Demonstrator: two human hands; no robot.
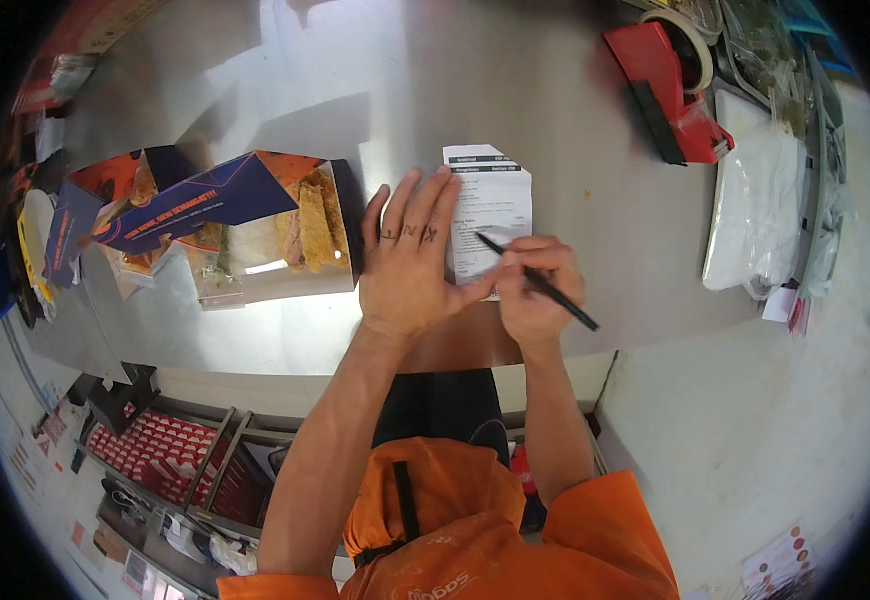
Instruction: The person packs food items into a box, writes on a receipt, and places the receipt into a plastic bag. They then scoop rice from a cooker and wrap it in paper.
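A printed paper receipt (491, 199) lies flat on the stainless steel counter (472, 75), its top corner cut or folded at a slant. My left hand (412, 262) rests palm down over the receipt's left edge, fingers stretched out and slightly apart, holding it against the metal. In my right hand (540, 289) is a black pen (555, 294), its tip at the printed lines in the middle of the paper. Just left of my left hand stands an open food box (352, 225) holding breaded, fried strips (313, 225) and a small clear packet at its front.
Another dark blue and orange box (74, 217) with wrapped food sits farther left. A red tape dispenser (675, 97) stands at the back right, beside a stack of white plastic bags (754, 195). Below the counter at left is a rack of red-and-white cartons (157, 450).
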